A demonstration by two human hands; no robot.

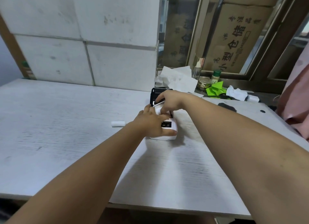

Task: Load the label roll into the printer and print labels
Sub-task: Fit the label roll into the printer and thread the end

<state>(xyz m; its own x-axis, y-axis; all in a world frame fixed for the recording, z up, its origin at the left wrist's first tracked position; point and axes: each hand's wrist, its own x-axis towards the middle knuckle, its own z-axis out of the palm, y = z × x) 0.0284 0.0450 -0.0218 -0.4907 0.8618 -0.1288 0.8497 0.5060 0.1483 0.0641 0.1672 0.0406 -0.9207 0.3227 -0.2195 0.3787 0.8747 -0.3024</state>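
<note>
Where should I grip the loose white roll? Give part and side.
Pinch the roll across its middle from above, judging by its pose: it lies flat on the table, long axis running left to right, clear of the left hand, so its curved sides are exposed.

Two bare forearms are seen, uncovered from elbow to wrist; no sleeves, watch or bracelet are shown on them. The left hand point(153, 121) is ungloved, and a thin pale band, possibly a ring, is made out on one finger, though it is too blurred to be sure. The right hand point(168, 100) is likewise ungloved, with short, unpainted nails. A few faint dark marks are noted on the right forearm.
</note>
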